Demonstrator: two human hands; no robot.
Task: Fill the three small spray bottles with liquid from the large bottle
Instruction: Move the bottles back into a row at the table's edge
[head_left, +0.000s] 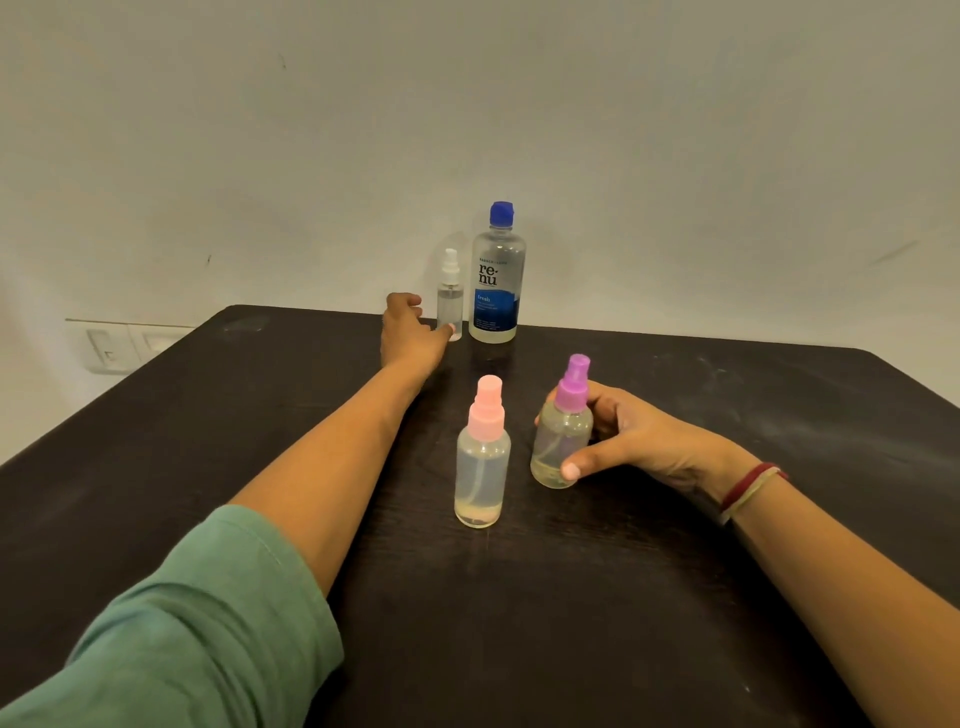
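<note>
backing the dark table (675, 597), a plain pale wall (467, 104)

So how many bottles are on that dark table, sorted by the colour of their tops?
Blue top: 1, the large bottle
White top: 1, the clear spray bottle
Pink top: 1, the pink spray bottle
Purple top: 1, the purple spray bottle
Total: 4 bottles
</note>
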